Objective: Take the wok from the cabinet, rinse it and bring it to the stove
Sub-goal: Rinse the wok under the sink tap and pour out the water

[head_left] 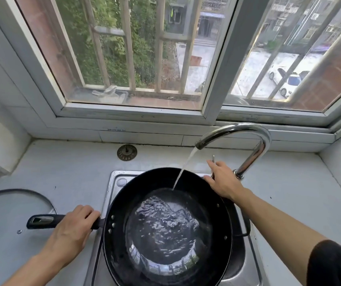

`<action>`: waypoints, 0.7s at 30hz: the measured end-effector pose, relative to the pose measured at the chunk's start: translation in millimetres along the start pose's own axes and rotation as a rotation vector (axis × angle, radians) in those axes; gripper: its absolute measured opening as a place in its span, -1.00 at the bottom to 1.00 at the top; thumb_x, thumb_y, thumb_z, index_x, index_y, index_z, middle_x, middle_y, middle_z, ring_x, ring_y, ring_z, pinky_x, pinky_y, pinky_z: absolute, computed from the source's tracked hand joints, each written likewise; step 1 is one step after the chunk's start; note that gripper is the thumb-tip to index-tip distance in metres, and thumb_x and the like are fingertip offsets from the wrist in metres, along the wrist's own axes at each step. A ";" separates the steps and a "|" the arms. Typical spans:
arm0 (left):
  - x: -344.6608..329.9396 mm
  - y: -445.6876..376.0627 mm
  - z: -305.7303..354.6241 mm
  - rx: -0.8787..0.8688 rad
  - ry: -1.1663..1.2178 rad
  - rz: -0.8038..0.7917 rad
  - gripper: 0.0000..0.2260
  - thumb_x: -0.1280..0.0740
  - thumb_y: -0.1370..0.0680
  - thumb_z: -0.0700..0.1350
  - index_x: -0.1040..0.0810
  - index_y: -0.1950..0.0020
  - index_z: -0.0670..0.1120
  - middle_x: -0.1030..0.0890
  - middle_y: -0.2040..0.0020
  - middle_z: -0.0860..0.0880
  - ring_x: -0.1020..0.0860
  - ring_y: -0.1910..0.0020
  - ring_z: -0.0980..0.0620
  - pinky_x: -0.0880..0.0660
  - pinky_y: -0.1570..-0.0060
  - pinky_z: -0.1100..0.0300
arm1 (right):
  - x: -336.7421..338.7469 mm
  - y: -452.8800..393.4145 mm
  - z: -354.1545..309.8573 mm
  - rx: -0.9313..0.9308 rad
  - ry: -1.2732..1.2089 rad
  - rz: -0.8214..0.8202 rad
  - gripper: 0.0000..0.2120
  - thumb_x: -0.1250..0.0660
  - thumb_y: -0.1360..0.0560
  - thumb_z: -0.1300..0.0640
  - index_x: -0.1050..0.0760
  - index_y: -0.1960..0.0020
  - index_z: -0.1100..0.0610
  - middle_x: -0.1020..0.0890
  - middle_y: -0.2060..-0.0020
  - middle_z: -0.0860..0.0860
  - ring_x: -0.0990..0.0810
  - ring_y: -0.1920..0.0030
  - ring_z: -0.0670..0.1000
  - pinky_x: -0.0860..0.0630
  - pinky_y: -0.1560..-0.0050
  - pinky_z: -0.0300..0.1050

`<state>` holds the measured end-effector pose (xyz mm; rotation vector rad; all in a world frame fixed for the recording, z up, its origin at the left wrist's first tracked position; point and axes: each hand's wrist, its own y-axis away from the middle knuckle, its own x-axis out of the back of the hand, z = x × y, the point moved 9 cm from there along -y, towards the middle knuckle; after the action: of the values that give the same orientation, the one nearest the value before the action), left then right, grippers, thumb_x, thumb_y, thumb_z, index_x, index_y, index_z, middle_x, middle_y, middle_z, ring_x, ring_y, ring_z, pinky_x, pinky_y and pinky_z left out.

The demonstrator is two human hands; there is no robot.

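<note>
A black wok [124, 240] sits over the steel sink [113, 180], with rippling water pooled in its bottom. My left hand [72, 230] grips the wok's long black handle [41, 220], which points left over the counter. A curved chrome faucet [248, 139] pours a thin stream of water into the wok's far side. My right hand [223, 180] rests on the faucet's lever handle [213, 158], just past the wok's right rim.
A glass lid [8, 219] lies flat on the counter at left. A round metal sink strainer [127, 152] lies on the counter behind the sink. A barred window runs along the back. A white tiled wall block juts out at far left.
</note>
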<state>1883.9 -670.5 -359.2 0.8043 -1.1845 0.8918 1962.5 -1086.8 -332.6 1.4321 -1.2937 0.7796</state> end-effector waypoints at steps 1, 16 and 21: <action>0.7 -0.1 0.2 -0.001 0.003 0.000 -0.63 -0.53 -0.25 -0.27 -0.48 0.10 0.04 -0.45 0.15 0.10 -0.43 0.22 0.00 -0.40 0.38 0.14 | 3.9 -1.3 1.5 -0.018 -0.040 0.030 -0.45 -0.22 -0.58 -0.01 -0.22 -0.51 0.13 -0.44 -0.31 0.22 -0.40 -0.33 0.21 -0.33 -0.32 0.03; 0.5 -5.0 -7.5 -0.008 0.054 -0.081 -0.60 -0.56 -0.22 -0.20 -0.49 0.07 0.07 -0.48 0.15 0.12 -0.49 0.20 0.01 -0.50 0.32 0.12 | 18.5 49.0 -1.4 0.135 -0.057 -0.033 -0.48 -0.34 -0.53 -0.01 -0.34 -0.45 0.06 -0.30 -0.42 0.11 -0.34 -0.40 0.12 -0.30 -0.41 -0.02; -0.1 -14.0 -8.6 -0.033 0.030 -0.186 -0.74 -0.42 -0.42 -0.08 -0.51 -0.08 0.04 -0.50 -0.01 0.07 -0.48 -0.05 0.01 -0.45 -0.01 0.13 | -1.2 104.6 13.4 0.227 0.206 -0.385 0.02 -0.51 -0.24 -0.25 -0.11 -0.54 0.00 -0.22 -0.48 -0.04 -0.21 -0.48 0.04 -0.21 -0.47 -0.07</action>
<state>1900.1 -669.0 -361.8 0.8570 -1.0767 0.7270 1859.4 -1090.2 -310.9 1.6684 -0.7586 0.8034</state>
